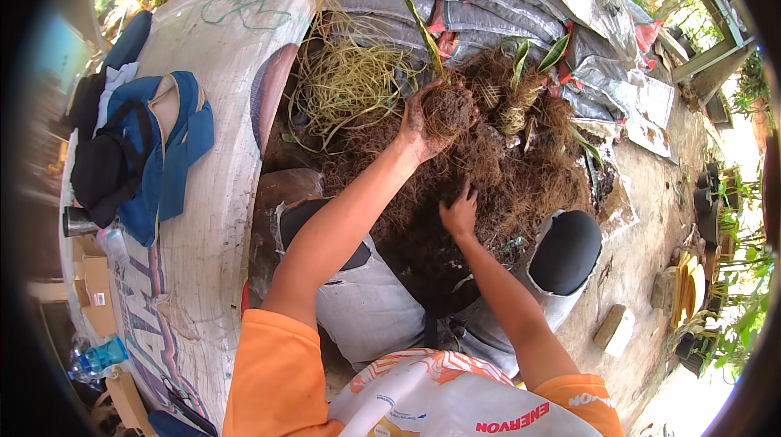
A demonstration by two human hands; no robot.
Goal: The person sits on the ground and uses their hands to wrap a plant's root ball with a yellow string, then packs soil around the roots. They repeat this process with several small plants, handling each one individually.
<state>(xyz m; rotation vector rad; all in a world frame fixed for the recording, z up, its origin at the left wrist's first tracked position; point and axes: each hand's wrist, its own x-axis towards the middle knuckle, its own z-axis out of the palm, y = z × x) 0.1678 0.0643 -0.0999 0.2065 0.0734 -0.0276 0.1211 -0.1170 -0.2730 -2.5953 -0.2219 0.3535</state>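
My left hand (pixel 416 130) is closed around a dark, soil-caked root ball (pixel 449 109) at the far middle of the heap. A long green leaf with pale edges (pixel 423 30) rises just behind it and seems to belong to the same plant. Lower and to the right, my right hand (pixel 461 214) has thumb and forefinger apart over the brown fibrous roots and soil (pixel 512 193), with no object visible in it. Its other fingers are partly hidden. More snake plants with short leaves (pixel 521 63) and matted roots lie at the heap's far right.
A tangle of yellowish strings (pixel 354 83) lies left of the root ball. Grey sacks (pixel 488 10) are stacked behind the heap. On the left, a pale sheet-covered surface (pixel 211 152) carries a blue bag (pixel 167 144). A block (pixel 615 330) sits on the ground at right.
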